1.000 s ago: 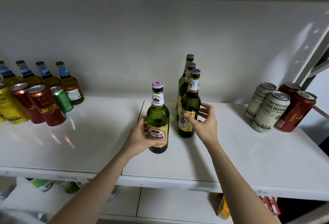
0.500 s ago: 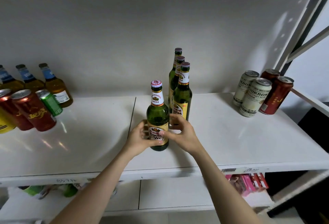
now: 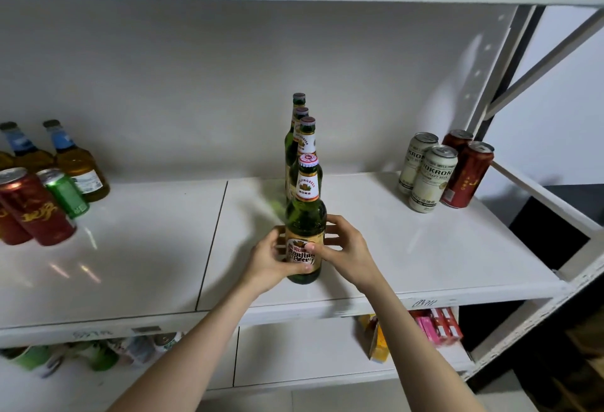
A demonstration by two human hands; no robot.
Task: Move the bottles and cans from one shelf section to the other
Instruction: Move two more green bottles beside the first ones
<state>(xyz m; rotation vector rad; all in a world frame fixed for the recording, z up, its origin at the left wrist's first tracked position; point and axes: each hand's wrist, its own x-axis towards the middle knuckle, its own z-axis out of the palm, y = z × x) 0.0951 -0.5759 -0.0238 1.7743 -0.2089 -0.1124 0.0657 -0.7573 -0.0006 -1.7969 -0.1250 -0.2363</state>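
Note:
A green beer bottle with a red-and-white cap stands upright on the right shelf section, at the front of a row. My left hand grips its label from the left. My right hand holds it from the right, thumb across the label. Directly behind it stand three more green bottles in a line toward the back wall. On the left shelf section are amber bottles with blue necks, red cans and a green can.
Two white cans and two red cans stand at the right section's back right, by the shelf's metal upright. A seam divides the two sections. The shelf below holds cups and boxed goods.
My right hand left the rear bottle and closed on the front bottle. Both hands slid that bottle right, into line with the row behind. The camera view turned right.

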